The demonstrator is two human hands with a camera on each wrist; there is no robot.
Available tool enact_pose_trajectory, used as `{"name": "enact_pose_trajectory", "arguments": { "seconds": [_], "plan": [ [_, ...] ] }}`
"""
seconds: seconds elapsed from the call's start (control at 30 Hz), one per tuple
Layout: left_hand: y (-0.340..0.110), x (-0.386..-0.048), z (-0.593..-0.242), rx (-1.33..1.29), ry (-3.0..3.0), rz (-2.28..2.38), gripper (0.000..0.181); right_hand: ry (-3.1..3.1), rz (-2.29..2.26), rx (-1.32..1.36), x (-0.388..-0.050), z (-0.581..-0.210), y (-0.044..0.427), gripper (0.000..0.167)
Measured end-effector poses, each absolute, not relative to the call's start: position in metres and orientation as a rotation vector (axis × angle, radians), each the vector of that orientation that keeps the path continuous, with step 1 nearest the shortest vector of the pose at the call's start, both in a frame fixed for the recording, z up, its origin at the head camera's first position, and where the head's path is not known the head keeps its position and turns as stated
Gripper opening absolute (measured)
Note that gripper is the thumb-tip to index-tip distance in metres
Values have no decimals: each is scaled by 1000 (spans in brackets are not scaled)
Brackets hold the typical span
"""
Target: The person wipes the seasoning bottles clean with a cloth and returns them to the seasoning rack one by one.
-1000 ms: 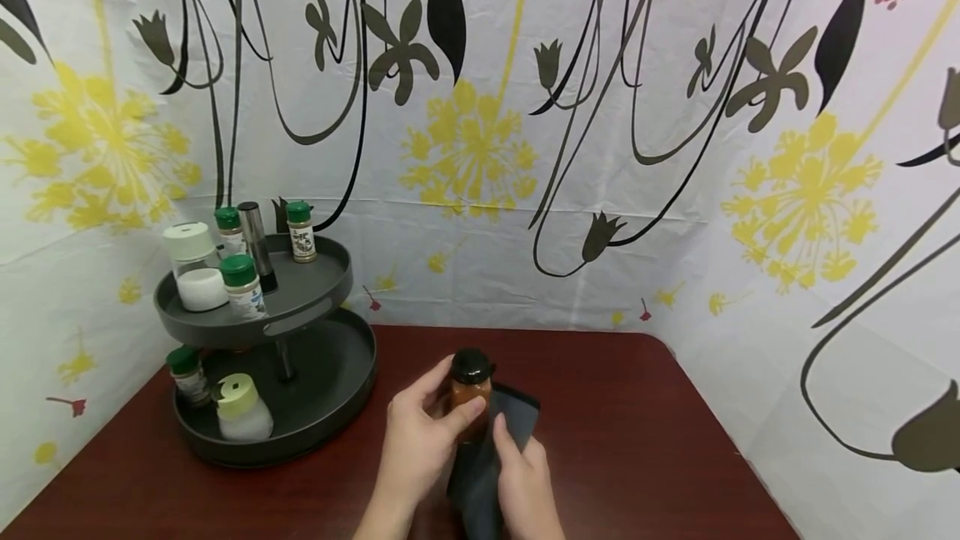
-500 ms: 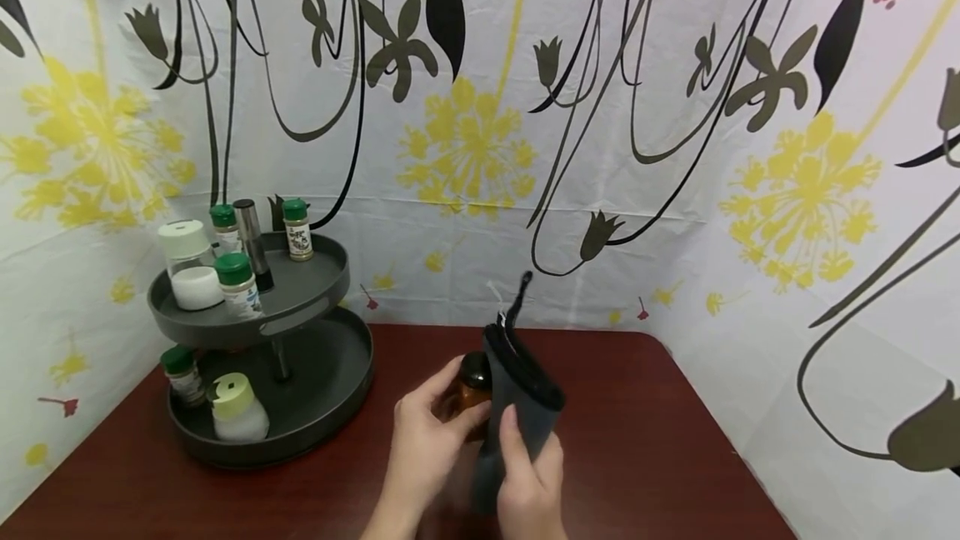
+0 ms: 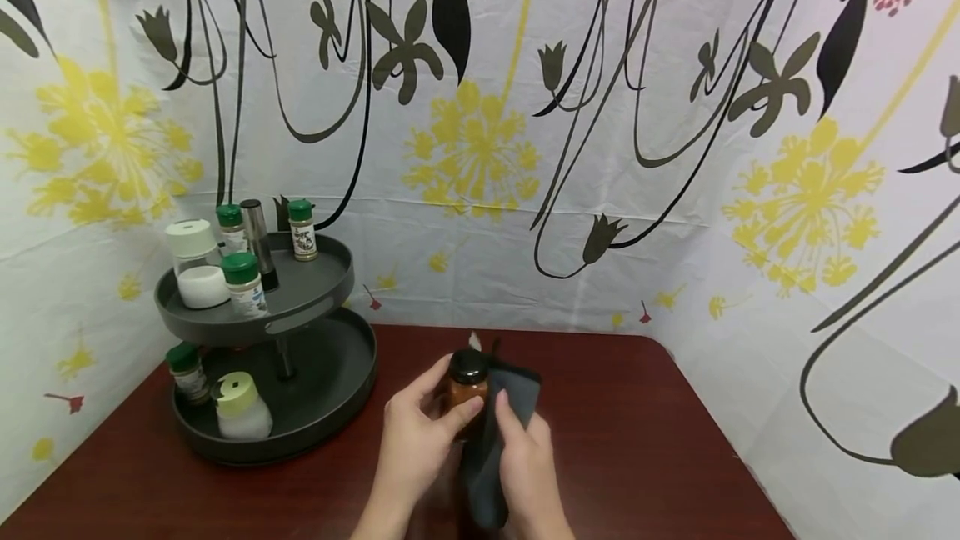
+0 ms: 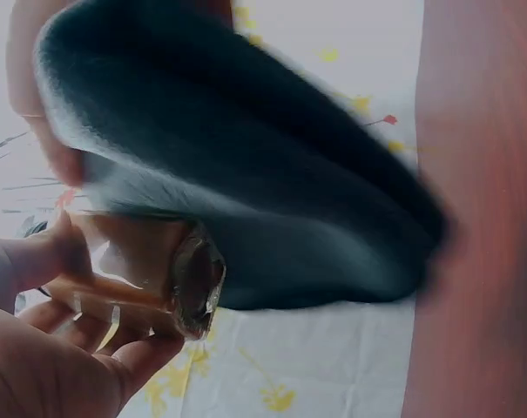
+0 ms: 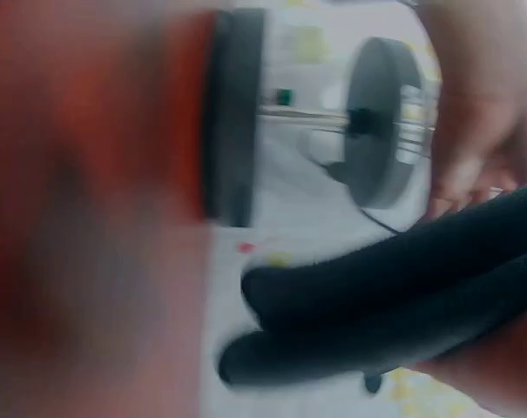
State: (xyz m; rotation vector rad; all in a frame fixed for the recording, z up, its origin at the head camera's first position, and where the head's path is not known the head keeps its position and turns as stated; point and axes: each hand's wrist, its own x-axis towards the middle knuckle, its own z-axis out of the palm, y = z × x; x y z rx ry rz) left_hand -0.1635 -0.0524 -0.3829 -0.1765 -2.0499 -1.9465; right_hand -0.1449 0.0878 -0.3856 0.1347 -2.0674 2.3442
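The left hand [image 3: 416,432] holds a small jar [image 3: 467,390] with a black lid and orange-brown contents, fingers and thumb round its sides. In the left wrist view the jar [image 4: 141,266] lies across the picture, its clear base showing. Pinched in the right hand [image 3: 525,461], a dark grey-blue cloth [image 3: 487,473] hangs down beside the jar. Its folds [image 4: 246,157] cover much of the left wrist view, and the folded cloth [image 5: 394,296] also crosses the right wrist view. Behind the jar a small white tip [image 3: 475,342] sticks up.
A dark two-tier round stand [image 3: 330,407] is at the left of the red-brown table [image 3: 637,440]. Green-capped bottles [image 3: 246,286], a white-lidded jar [image 3: 197,265] and a metal cylinder [image 3: 257,240] are on top; a yellow-lidded container [image 3: 242,411] and another green-capped bottle [image 3: 187,373] sit below.
Half a second ago the cloth stood higher, its dark edge spread and a strap raised; now it is lower and folded beside the jar. Both hands keep their hold.
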Motion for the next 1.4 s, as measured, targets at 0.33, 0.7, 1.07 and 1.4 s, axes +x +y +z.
{"name": "enact_pose_trajectory", "arguments": {
  "seconds": [0.33, 0.7, 1.07, 1.4],
  "plan": [
    [-51, -173, -400, -172, -2072, -2001, 62, -1970, 2284, 196, -154, -394, 82, 64],
    [-52, -174, -397, -185, -2038, -1946, 63, -1987, 2285, 209, -168, -405, 82, 60],
    [-57, -174, -402, -153, -2063, -1924, 58, -1962, 2246, 269, -158, -400, 76, 58],
    [-62, -173, -394, -113, -2040, -1920, 62, -2048, 2366, 183, -173, -409, 75, 56]
  ]
}}
